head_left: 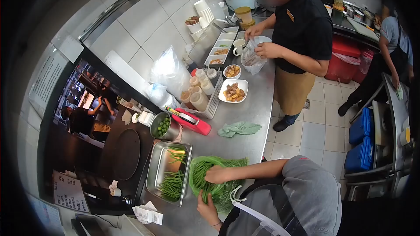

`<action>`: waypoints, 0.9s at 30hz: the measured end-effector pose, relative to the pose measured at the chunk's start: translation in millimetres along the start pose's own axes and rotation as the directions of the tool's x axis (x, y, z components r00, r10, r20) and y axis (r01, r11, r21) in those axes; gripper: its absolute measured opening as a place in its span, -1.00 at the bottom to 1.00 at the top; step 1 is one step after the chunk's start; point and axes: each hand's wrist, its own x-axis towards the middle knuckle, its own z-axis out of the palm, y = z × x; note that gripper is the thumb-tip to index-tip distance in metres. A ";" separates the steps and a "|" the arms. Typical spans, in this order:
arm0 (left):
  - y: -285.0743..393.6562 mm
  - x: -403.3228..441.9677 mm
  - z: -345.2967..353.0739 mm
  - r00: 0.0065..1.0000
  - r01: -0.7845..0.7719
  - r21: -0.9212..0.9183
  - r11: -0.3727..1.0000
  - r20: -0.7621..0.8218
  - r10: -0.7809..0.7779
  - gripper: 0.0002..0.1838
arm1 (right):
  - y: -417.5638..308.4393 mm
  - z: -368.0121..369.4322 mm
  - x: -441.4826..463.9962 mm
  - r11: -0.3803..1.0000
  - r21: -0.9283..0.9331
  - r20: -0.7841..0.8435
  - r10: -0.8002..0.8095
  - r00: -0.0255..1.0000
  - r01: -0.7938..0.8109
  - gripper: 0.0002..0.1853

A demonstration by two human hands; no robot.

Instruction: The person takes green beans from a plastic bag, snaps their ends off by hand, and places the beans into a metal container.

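Observation:
A green plastic bag (236, 162) full of long green beans (200, 171) lies open on the steel counter in front of me. My right hand (218, 174) reaches into it, fingers curled down among the beans and their tips hidden. At the bag's near side, my left hand (208, 209) grips the plastic edge between thumb and fingers. Beside the bag is a rectangular steel pan (189, 166) containing cut green beans (172, 185) in one part and a smaller bunch of beans (176, 153) in another.
Past the pan stand a steel pot of green limes (163, 126), a red tape dispenser (194, 123) and a basket of squeeze bottles (214, 100). A green cloth (239, 129) and a bowl of food cubes (233, 91) are farther along. A co-worker (302, 30) handles a plastic bag there.

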 end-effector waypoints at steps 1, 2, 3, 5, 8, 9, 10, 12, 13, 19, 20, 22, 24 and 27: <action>-3.7 -0.1 3.7 0.999 -0.035 0.017 0.999 0.028 0.034 -0.66 | -1.4 2.7 -1.7 1.000 0.003 -0.057 0.006 0.998 -0.006 -0.88; -6.7 -1.2 6.5 0.996 -0.070 0.032 0.997 0.057 0.068 -0.66 | -2.2 5.1 -3.6 1.000 0.006 -0.113 0.012 0.994 -0.011 -0.89; -6.1 7.5 7.5 0.996 -0.079 0.028 0.996 0.043 0.078 -0.66 | 2.9 4.0 3.5 1.000 -0.008 -0.122 0.005 0.993 -0.006 -0.89; -3.1 7.5 4.0 0.982 -0.040 0.180 0.983 0.189 0.006 -0.65 | 4.4 11.3 6.0 0.999 -0.024 -0.174 -0.025 0.984 0.021 -0.88; -6.4 6.6 3.5 0.989 -0.039 0.169 0.985 0.145 0.014 -0.66 | 3.0 12.0 6.9 0.994 -0.105 -0.332 -0.065 0.941 0.032 -0.87; -4.4 6.5 4.9 0.989 -0.043 0.168 0.985 0.145 0.018 -0.66 | 1.2 7.8 6.8 0.994 -0.108 -0.334 -0.064 0.940 0.030 -0.87; -1.1 5.4 6.3 0.997 -0.050 0.084 0.995 0.070 0.045 -0.67 | -2.4 4.4 7.0 0.996 -0.081 -0.373 -0.075 0.925 0.048 -0.88; 4.6 5.6 9.2 0.998 -0.061 -0.002 0.998 -0.004 0.061 -0.68 | -11.5 -2.8 4.5 0.996 -0.054 -0.408 -0.082 0.909 0.065 -0.89; 7.3 5.9 9.1 0.997 -0.072 -0.017 0.997 -0.031 0.071 -0.69 | -18.0 -8.2 1.5 0.997 -0.036 -0.391 -0.074 0.917 0.064 -0.89; -3.8 18.6 16.4 0.993 -0.116 0.000 0.993 -0.007 0.116 -0.72 | -19.0 -7.0 -1.8 0.986 0.086 -0.368 -0.102 0.924 0.143 -0.89; -3.2 21.2 17.2 0.992 -0.124 0.031 0.992 0.016 0.124 -0.73 | -16.6 -6.5 -2.7 0.978 0.092 -0.413 -0.133 0.901 0.186 -0.89; -0.8 24.0 17.1 0.989 -0.147 0.048 0.988 0.027 0.146 -0.75 | -13.5 -15.5 -8.8 0.984 0.099 -0.353 -0.104 0.930 0.148 -0.89; -2.1 25.2 16.6 0.985 -0.171 0.063 0.983 0.038 0.169 -0.77 | -10.5 -27.3 -12.9 0.989 0.103 -0.292 -0.073 0.954 0.107 -0.89; -3.5 23.8 18.4 0.982 -0.188 0.054 0.981 -0.016 0.189 -0.79 | -4.1 -41.4 -17.7 0.994 0.111 -0.178 0.029 0.984 -0.010 -0.90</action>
